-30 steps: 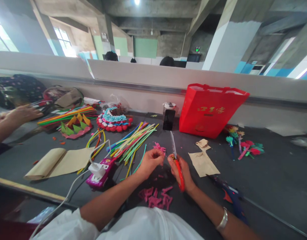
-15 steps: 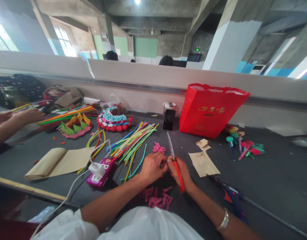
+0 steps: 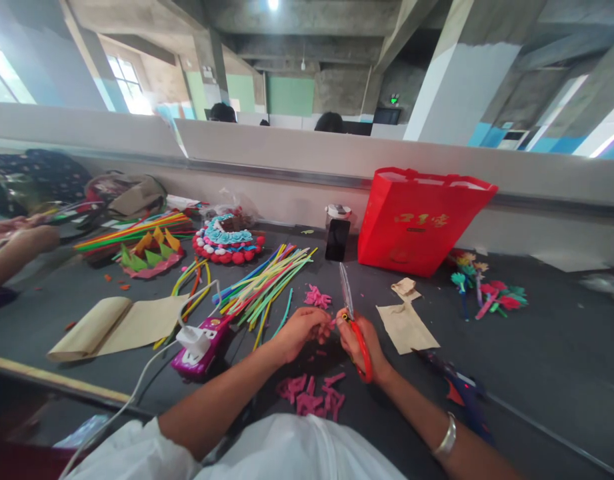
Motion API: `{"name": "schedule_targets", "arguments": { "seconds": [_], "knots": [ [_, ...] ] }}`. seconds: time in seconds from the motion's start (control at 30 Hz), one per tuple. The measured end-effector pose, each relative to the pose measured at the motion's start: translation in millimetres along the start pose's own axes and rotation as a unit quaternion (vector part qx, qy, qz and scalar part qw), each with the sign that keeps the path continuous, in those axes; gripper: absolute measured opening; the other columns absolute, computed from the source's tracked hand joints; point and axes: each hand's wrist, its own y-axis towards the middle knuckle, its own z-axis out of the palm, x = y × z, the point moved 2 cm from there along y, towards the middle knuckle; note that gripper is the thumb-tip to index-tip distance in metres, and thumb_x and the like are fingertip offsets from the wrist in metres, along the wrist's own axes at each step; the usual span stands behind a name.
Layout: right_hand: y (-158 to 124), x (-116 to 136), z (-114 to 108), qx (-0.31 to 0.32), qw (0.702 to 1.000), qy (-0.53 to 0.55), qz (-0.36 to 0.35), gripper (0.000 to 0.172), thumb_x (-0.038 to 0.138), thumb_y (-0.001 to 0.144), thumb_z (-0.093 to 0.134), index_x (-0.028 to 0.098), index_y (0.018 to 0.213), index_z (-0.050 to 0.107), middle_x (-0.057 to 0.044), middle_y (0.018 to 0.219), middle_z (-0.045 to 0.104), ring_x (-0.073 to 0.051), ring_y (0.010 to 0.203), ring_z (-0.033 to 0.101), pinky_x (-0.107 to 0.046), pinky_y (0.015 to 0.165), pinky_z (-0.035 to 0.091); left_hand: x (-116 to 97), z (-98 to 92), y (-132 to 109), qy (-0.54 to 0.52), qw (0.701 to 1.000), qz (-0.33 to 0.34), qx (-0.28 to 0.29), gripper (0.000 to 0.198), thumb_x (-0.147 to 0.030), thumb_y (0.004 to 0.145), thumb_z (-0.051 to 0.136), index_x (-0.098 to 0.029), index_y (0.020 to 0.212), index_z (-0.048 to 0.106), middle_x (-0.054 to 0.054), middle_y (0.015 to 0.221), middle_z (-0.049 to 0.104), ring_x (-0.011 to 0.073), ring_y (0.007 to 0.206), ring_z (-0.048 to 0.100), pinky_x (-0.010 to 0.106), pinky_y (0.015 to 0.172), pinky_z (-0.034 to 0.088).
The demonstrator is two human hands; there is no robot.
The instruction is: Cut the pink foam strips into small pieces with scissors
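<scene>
left hand (image 3: 307,331): fingertips pinch a small pink piece (image 3: 331,324), just left of the scissors. right hand (image 3: 367,337): curled around the orange-handled scissors (image 3: 346,293), blades pointing away from the wearer. on the dark tabletop (image 3: 551,373), loose pink scraps (image 3: 311,400) lie nearer the body; a pink cluster (image 3: 317,297) lies beyond the left hand. further out: colored stems (image 3: 267,290) at left, brown paper square (image 3: 409,330) at right, red bag (image 3: 417,223) behind.
</scene>
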Motion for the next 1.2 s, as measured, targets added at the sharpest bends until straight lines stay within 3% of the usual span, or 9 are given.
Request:
{"name": "schedule_targets", "arguments": {
  "seconds": [0.2,0.3,0.43,0.53,0.73,1.2],
  "knots": [
    [1,-3,1,0.043,0.998,0.035,-0.022,0.031,0.05,0.09,0.042,0.021,0.081,0.047,0.008,0.051,0.038,-0.008,0.038,0.033,-0.019,0.039,0.031,0,-0.7,-2,-0.046,0.998,-0.028,0.023,0.006,-0.018,0.065,0.067,-0.012,0.068,0.066,0.001,0.058,0.058,0.0099,0.051,0.051,0.024,0.055,0.041],
    [2,-7,1,0.031,0.999,0.01,-0.024,0.03,0.048,0.09,0.042,0.02,0.084,0.049,0.006,0.054,0.045,-0.01,0.043,0.042,-0.02,0.044,0.035,-2,-0.4,-1,-0.072,0.997,-0.015,0.021,0.005,-0.016,0.065,0.068,-0.012,0.068,0.066,0.001,0.057,0.057,0.0091,0.051,0.051,0.022,0.054,0.04],
    [3,-7,0,-0.006,0.997,-0.068,-0.025,0.025,0.044,0.087,0.047,0.019,0.087,0.052,0.0,0.069,0.06,-0.014,0.06,0.057,-0.023,0.058,0.042,-7,-3.2,1,-0.125,0.991,0.044,-0.031,0.006,-0.016,0.067,0.069,-0.013,0.068,0.065,0.0,0.06,0.057,0.0083,0.053,0.05,0.021,0.056,0.039],
    [0,-3,0,0.004,0.989,-0.149,-0.026,0.022,0.042,0.088,0.047,0.02,0.09,0.051,-0.003,0.078,0.065,-0.018,0.071,0.063,-0.025,0.065,0.043,-10,-5.3,1,-0.167,0.981,0.08,-0.058,0.008,-0.017,0.07,0.07,-0.014,0.07,0.063,-0.001,0.066,0.058,0.008,0.057,0.051,0.022,0.06,0.041],
    [-8,2,5,0.021,0.954,-0.297,-0.028,0.026,0.043,0.09,0.044,0.022,0.104,0.048,-0.001,0.074,0.066,-0.02,0.063,0.064,-0.024,0.056,0.035,-15,-4.6,1,-0.2,0.97,0.127,-0.052,0.011,-0.021,0.075,0.067,-0.015,0.071,0.059,-0.003,0.061,0.051,0.0077,0.054,0.045,0.023,0.06,0.039],
    [-9,5,9,0.021,0.944,-0.328,-0.034,0.022,0.04,0.089,0.047,0.022,0.102,0.049,0.001,0.072,0.065,-0.018,0.063,0.064,-0.023,0.054,0.03,-14,3.4,-3,-0.204,0.969,0.138,-0.03,0.012,-0.023,0.076,0.069,-0.016,0.076,0.06,-0.004,0.062,0.051,0.0075,0.056,0.046,0.023,0.061,0.039]
  ]
}}
